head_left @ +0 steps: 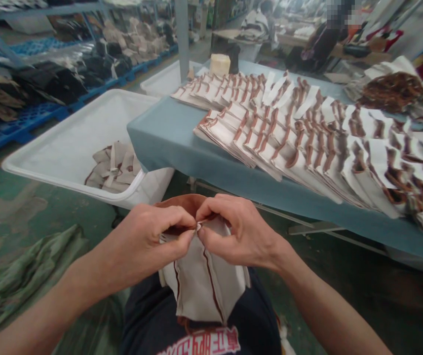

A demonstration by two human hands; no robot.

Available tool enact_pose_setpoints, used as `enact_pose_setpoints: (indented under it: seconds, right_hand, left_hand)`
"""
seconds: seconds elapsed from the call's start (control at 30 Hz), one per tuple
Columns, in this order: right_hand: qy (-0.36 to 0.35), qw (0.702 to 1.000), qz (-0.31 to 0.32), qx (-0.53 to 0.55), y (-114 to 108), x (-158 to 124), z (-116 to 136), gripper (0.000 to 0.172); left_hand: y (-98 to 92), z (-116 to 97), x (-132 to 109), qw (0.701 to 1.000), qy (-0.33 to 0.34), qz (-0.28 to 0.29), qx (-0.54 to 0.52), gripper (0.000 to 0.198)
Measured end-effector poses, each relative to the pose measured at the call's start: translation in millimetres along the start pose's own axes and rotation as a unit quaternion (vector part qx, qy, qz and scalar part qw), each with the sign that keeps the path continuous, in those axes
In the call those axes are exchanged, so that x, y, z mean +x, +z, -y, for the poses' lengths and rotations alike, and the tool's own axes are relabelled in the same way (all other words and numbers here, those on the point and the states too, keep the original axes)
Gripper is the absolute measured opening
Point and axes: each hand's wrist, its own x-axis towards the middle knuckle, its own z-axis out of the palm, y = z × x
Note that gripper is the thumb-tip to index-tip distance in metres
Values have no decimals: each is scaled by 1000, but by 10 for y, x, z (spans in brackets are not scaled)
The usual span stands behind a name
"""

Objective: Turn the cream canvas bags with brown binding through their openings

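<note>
1. Farthest left, dark and tan bundles (44,81) lie on slatted blue plastic pallets (48,118), which presumably hold them off the green floor.
2. Below them, a crumpled green sheet (44,271) lies loosely; its purpose cannot be told.
3. Next comes a flared white plastic bin (59,133) with a heap of pale greyish pieces (113,167) at its counter end. It stands close beside the counter, probably for easy reach from the seat.
4. The left hand (161,241) has thumb and forefinger pinched together on the upper edge of a cream, panelled piece with brown seams and a brown inner side (192,291).
5. That piece is at the centre, over the person's dark-clothed lap (257,320), its brown-lined opening upward. The lap seems to back it, leaving the rim exposed to both hands.
6. The right hand (237,236) is likewise clamped on the rim, its fingertips meeting the left ones over a small whitish bit. Such a close double pinch likely gives fine control of one spot.
7. Rightward, the blue-covered counter (163,133) carries overlapping rows of cream-and-brown pieces (307,143), fanned perhaps so each edge is easy to take.
8. At the far right, a brown-and-cream pile (392,91) sits behind the rows.
</note>
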Motion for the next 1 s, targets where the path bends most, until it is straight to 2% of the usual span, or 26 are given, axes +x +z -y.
enact_pose_setpoints:
  seconds: [0.27,0.43,0.57,0.77,0.87,1.0]
  right_hand:
    - [22,996,52,62,56,54,-58,6]
    - [79,986,86,122,72,71,-77,6]
    - [103,961,109,231,79,65,-57,10]
    - [114,952,124,257,92,66,-20,11]
    - [116,953,118,252,120,70,-29,12]
    - [123,968,67,209,189,54,-47,13]
  left_hand:
    - [39,63,-79,1000,-28,-8,9,20]
    - [52,84,-130,994,42,-43,91,17]
    - [14,50,-192,979,119,-32,164,29]
    - [-55,77,-216,967,132,8,217,27]
    - [-28,105,-190,952,149,-16,268,32]
    - [32,144,-138,941,179,-79,276,35]
